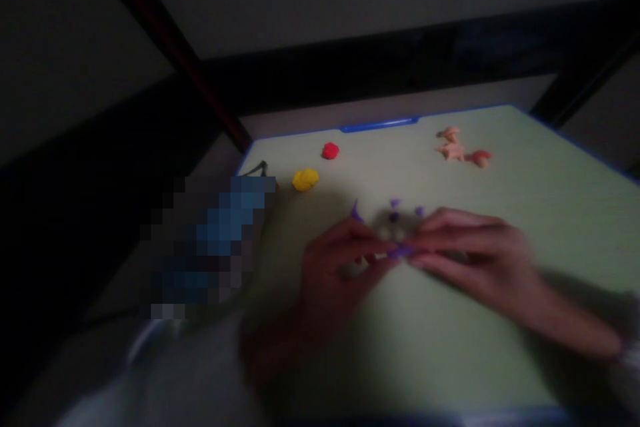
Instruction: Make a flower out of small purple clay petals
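Observation:
Between the fingertips of both hands is a small lump of purple modelling clay point(401, 250). My left hand point(336, 274) pinches its left side, thumb below and fingers above. From the right, my right hand point(475, 250) pinches the other side in the same way. Just beyond the fingers lie small purple clay bits point(395, 203), one more purple piece point(420, 212) and a pointed purple piece point(356, 210). Two pale round bits point(384, 232) sit right behind the held clay. Some small dark reddish bits show under my left hand, too blurred to name.
On the pale board point(530, 214) with a blue rim lie a yellow clay lump point(305, 179) and a red clay lump point(331, 150). Several peach-coloured clay figures point(453, 150) sit at the far right. A pixelated blue area point(225, 220) borders the board's left side.

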